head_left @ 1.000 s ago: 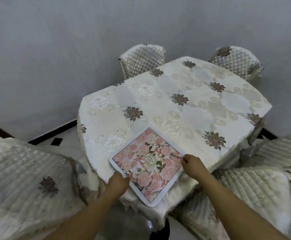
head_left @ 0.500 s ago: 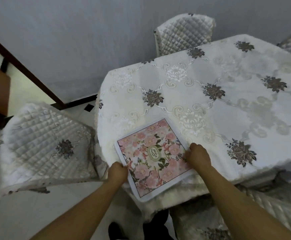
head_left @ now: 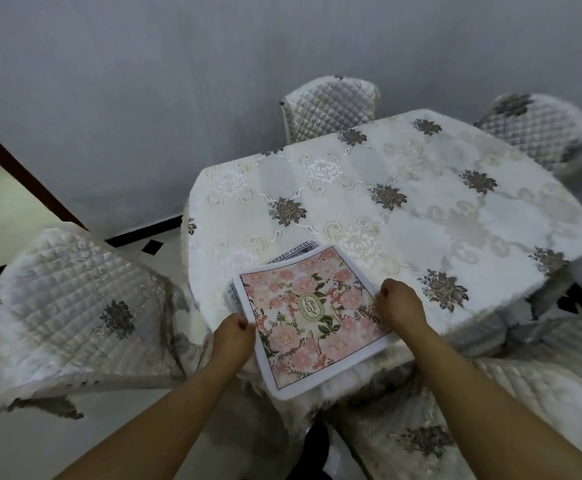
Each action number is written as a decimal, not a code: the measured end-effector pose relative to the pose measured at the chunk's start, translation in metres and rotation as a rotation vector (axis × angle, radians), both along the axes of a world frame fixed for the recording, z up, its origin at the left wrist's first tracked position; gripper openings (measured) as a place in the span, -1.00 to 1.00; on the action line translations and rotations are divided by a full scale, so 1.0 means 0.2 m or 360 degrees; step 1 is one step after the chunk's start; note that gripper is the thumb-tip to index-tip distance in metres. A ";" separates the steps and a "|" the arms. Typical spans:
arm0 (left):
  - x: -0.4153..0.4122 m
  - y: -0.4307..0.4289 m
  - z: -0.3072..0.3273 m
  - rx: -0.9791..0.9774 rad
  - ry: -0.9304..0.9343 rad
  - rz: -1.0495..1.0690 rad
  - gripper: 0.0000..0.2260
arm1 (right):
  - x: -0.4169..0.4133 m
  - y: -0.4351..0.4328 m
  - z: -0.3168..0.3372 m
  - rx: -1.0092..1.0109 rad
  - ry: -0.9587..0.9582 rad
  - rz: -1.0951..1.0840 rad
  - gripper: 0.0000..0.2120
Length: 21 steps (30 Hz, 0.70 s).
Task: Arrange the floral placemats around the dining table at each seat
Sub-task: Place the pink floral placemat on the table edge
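Observation:
A pink floral placemat (head_left: 308,317) tops a small stack at the near corner of the dining table (head_left: 403,209), which wears a cream embroidered cloth. The top mat is tilted and hangs over the table edge. Under it, another placemat (head_left: 294,254) with printed lettering sticks out at the far side. My left hand (head_left: 234,337) pinches the top mat's left edge. My right hand (head_left: 398,303) grips its right edge.
Quilted cream chairs ring the table: one at the left (head_left: 85,306), one at the far side (head_left: 329,107), one at the far right (head_left: 539,129), one at the near right (head_left: 490,410). A grey wall stands behind. A dark door frame (head_left: 22,168) is at the left.
The top mat has shifted toward me and turned, uncovering the edge of a second mat beneath it. My view has swung a little to the right.

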<state>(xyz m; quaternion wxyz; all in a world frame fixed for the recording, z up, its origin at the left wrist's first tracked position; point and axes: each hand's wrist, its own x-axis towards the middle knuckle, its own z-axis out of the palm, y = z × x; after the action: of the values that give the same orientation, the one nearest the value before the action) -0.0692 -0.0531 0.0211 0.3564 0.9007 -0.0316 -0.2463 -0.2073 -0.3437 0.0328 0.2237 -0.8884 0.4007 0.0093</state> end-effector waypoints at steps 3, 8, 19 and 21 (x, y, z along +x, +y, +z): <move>-0.06 -0.02 0.09 -0.0093 -0.0075 -0.0173 -0.87 | -0.18 0.04 0.17 -0.0113 -0.0043 -0.0102 -0.85; -0.30 -0.15 0.26 -0.0372 -0.0115 -0.0416 -0.84 | -0.55 0.02 0.45 -0.0339 0.0000 -0.0300 -0.90; -1.00 -0.47 0.63 -0.0713 -0.0325 -0.0619 -0.77 | -1.34 -0.27 0.76 -0.0497 -0.0281 -0.0629 -0.92; -1.15 -0.56 0.65 -0.0723 -0.0357 -0.0589 -0.79 | -1.47 -0.37 0.79 -0.0517 -0.0323 -0.0616 -0.92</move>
<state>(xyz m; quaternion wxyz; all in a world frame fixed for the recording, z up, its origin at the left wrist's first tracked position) -0.2989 -0.1648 0.1519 0.4919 0.7985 -0.2885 -0.1928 -0.5018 -0.4180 0.1907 0.1149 -0.8159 0.5348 -0.1872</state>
